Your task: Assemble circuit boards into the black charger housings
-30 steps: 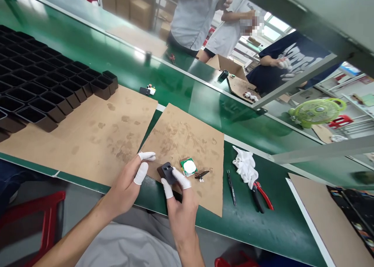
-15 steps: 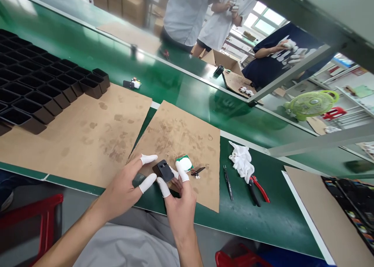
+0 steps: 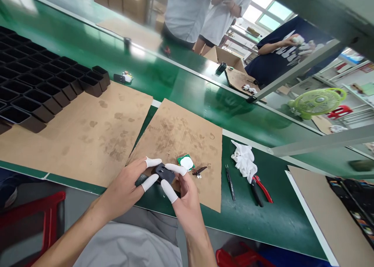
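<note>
The left hand (image 3: 126,183) and right hand (image 3: 188,195), white covers (image 3: 169,191) on thumbs and forefingers, hold a small black housing (image 3: 164,174). Just beyond, a green board (image 3: 180,159) with a white disc (image 3: 186,163) lies on cardboard (image 3: 189,129), beside what may be a wired connector (image 3: 200,171). Tweezers (image 3: 230,183), white cloth (image 3: 244,160) and red-and-black pliers (image 3: 257,195) lie to the right; black cases (image 3: 43,88) stand in rows at left.

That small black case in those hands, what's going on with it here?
A person's left hand and right hand, with white covers on thumbs and forefingers, hold the small black case between them, above the near edge of the bench. Beyond it, a green board with a white round piece lies on cardboard. Tweezers and red-and-black pliers lie off to the right.
</note>
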Motion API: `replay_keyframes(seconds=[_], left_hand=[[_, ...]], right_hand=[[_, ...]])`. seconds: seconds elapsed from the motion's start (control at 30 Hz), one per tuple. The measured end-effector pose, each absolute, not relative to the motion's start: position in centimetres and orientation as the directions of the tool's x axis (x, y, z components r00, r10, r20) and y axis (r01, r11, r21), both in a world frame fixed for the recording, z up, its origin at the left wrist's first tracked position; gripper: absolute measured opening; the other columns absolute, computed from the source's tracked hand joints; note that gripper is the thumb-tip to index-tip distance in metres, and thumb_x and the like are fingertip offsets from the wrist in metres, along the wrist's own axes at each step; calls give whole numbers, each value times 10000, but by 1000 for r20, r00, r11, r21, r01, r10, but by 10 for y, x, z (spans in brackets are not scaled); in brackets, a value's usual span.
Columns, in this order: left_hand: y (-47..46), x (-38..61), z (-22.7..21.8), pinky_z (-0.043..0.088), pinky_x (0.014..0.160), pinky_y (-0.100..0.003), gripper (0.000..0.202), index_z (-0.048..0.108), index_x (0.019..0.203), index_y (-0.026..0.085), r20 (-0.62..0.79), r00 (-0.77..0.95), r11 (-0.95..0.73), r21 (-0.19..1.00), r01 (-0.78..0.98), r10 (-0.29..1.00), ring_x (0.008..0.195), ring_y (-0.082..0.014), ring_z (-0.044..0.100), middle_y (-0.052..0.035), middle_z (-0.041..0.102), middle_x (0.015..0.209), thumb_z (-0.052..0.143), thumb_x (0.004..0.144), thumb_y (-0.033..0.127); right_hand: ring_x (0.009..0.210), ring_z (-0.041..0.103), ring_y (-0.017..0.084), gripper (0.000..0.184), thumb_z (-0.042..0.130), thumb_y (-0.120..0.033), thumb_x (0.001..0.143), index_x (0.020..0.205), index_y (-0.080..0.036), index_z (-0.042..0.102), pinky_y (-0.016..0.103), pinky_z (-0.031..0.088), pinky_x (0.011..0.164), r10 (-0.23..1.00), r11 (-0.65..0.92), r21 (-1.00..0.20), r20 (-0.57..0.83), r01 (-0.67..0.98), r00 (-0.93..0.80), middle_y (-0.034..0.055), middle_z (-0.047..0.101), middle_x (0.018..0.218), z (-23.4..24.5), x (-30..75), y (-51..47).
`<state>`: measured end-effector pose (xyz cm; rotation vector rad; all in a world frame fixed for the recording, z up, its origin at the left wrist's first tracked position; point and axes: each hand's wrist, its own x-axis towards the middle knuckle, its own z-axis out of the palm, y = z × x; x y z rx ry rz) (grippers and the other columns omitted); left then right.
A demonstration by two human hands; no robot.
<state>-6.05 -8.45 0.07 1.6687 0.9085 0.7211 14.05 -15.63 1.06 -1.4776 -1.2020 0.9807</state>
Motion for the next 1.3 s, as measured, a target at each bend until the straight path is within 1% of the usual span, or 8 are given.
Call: replay_keyframes(seconds=[0.2,0.4,0.53,0.73,0.83,0.97,1.13,1.3], left_hand=[[-82,-61,5,602,1128,-453,366,729,1483,314,26,551,-164,965,204,834,1259,-306,743,-85,797,1318,560,1162,369],[-82,-61,5,600,1119,-438,363,726,1482,311,42,551,-178,964,196,834,1210,-293,746,-82,798,1302,551,1167,351],[-81,-60,4,605,1090,-407,345,723,1464,307,50,556,-185,964,190,829,1243,-279,741,-73,788,1347,552,1165,329],[-82,-60,6,606,1095,-412,344,714,1458,297,30,551,-166,966,199,834,1235,-269,740,-71,783,1359,543,1161,322],[-85,-59,4,590,1169,-460,365,696,1480,290,-4,508,-120,970,210,861,1319,-292,732,-86,775,1437,554,1149,349],[-89,-60,-3,537,1265,-533,429,639,1534,275,-67,401,-27,974,224,914,1437,-321,698,-115,758,1506,552,1151,450],[-89,-61,-11,479,1317,-569,484,587,1592,281,-99,281,45,980,192,955,1482,-315,669,-132,734,1554,518,1169,506],[-90,-62,-12,469,1329,-577,467,624,1558,262,-89,283,30,978,207,955,1493,-325,669,-135,746,1544,559,1149,477]], right_hand=[[1231,834,251,308,789,-407,1087,1372,-291,806,371,697,1091,981,-57,-981,-21,185,192,87,846,1343,7,145,-155],[1255,803,240,267,724,-303,1131,1388,-316,797,367,691,1085,976,39,-931,112,362,184,82,815,1324,6,140,-159],[1342,773,245,371,635,-147,1153,1446,-327,774,363,704,1045,953,215,-810,297,545,65,113,773,1398,5,143,-162],[1277,808,324,508,673,-69,1117,1604,-213,660,440,731,953,852,461,-437,461,773,-248,232,740,1378,2,160,-158],[1178,829,285,578,651,-35,1110,1652,-236,627,384,733,886,828,495,-409,491,767,-272,207,735,1321,8,164,-156],[1300,786,300,758,728,-12,1060,1744,-280,541,397,711,1024,773,484,-373,607,792,-187,207,705,1444,14,155,-159],[1188,811,296,600,606,-72,1126,1686,-287,622,382,722,912,884,324,-492,461,808,-74,175,756,1297,-3,140,-160],[1164,824,285,305,773,-231,1071,1346,-313,876,405,701,1007,934,159,-838,299,522,194,125,824,1225,-10,137,-153]])
